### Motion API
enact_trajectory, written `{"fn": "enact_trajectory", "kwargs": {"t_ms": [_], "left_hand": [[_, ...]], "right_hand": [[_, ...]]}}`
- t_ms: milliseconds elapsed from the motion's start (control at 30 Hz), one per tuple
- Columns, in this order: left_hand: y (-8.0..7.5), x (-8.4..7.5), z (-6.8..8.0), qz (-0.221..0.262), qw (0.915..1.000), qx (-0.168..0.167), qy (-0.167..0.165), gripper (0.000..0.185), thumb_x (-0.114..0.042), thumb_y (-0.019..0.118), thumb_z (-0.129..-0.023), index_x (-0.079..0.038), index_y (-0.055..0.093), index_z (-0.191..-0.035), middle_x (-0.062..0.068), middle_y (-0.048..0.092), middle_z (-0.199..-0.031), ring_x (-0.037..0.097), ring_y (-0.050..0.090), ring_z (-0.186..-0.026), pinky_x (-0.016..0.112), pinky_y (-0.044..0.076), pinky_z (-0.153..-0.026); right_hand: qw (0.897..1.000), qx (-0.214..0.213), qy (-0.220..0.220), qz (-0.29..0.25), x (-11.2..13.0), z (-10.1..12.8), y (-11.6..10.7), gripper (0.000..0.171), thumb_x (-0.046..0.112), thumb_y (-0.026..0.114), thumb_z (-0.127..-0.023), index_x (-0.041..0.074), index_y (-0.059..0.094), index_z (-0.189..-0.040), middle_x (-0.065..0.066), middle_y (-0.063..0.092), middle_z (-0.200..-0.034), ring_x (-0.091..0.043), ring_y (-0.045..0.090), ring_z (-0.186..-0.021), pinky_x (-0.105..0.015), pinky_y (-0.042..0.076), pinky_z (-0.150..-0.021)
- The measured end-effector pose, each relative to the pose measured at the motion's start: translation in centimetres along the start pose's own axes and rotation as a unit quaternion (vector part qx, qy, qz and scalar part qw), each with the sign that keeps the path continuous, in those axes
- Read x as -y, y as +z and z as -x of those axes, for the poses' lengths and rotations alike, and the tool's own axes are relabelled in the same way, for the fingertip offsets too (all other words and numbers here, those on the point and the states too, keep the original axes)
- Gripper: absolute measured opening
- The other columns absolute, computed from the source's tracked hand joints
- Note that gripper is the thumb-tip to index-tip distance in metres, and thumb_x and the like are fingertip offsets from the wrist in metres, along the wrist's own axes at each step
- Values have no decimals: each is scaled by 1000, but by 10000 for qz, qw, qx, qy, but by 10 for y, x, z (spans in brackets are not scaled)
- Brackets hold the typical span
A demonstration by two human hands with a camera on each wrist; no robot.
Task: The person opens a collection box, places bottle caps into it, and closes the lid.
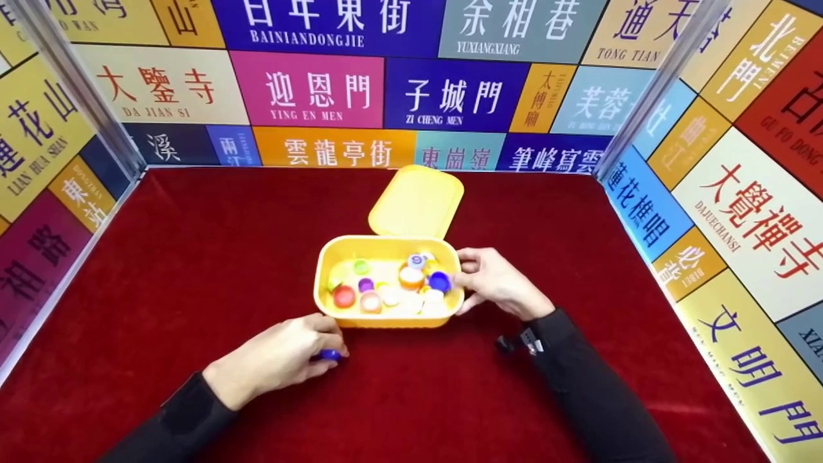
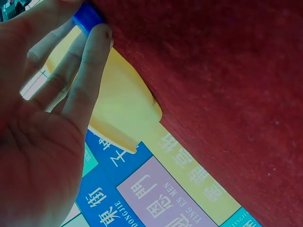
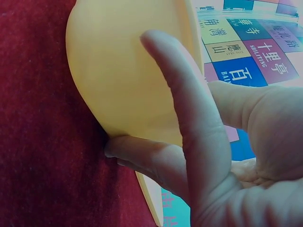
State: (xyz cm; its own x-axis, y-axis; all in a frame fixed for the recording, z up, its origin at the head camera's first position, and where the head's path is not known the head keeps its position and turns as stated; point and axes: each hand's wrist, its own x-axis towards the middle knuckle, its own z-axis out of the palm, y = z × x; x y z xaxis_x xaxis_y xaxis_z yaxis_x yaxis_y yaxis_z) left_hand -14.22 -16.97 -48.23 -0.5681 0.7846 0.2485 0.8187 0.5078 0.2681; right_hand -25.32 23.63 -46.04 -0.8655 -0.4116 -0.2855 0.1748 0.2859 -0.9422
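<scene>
A yellow plastic box (image 1: pixel 328 307) stands on the red cloth with its hinged lid (image 1: pixel 416 202) tipped open at the back. Several coloured bottle caps (image 1: pixel 411 278) lie inside it. My left hand (image 1: pixel 289 350) rests on the cloth just in front of the box's near left corner and pinches a blue cap (image 1: pixel 330 354) (image 2: pixel 87 17) between thumb and fingertips. My right hand (image 1: pixel 492 283) grips the box's right end, fingers curled round its outer wall (image 3: pixel 123 80).
The red cloth (image 1: pixel 193 257) covers the whole table. Walls of coloured sign panels (image 1: pixel 308 90) close it in at the back, left and right. Black sleeves (image 1: pixel 591 392) cover both forearms.
</scene>
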Motion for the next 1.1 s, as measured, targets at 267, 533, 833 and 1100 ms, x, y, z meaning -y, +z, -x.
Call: {"fn": "enact_trajectory", "kwargs": {"t_ms": [267, 533, 833, 1100], "left_hand": [[-8, -5, -8, 9, 9987, -269, 428, 15, -15, 95, -98, -20, 88, -111, -3, 78, -114, 9, 78, -100, 27, 67, -88], [-30, -10, -37, 3, 9949, -703, 728, 16, -18, 96, -97, -18, 86, -110, 0, 76, -111, 12, 76, -98, 28, 68, -88], [-37, 8, -83, -94, 9962, -835, 214, 18, -25, 92, -103, -13, 87, -115, 7, 77, -109, 21, 73, -99, 35, 68, -88], [-40, 32, -122, -229, 9991, -326, 120, 12, -9, 90, -100, -8, 86, -112, 12, 80, -112, 27, 77, -99, 42, 69, -95]], "right_hand": [[10000, -7, 10, 9, 0, 0, 0, 55, -1, 68, -110, -10, 56, -163, -35, 74, -147, -37, 86, -103, -42, 73, -70], [10000, 6, 17, -51, 1, 1, 1, 54, -4, 66, -110, -10, 55, -162, -35, 74, -147, -38, 86, -104, -43, 73, -71], [10000, -34, 16, -67, 2, 2, 1, 53, -4, 66, -109, -10, 56, -161, -35, 75, -145, -36, 86, -102, -43, 73, -71], [10000, -26, 21, -82, 1, 1, 2, 52, -3, 67, -110, -10, 57, -161, -34, 75, -145, -34, 86, -100, -43, 73, -70]]}}
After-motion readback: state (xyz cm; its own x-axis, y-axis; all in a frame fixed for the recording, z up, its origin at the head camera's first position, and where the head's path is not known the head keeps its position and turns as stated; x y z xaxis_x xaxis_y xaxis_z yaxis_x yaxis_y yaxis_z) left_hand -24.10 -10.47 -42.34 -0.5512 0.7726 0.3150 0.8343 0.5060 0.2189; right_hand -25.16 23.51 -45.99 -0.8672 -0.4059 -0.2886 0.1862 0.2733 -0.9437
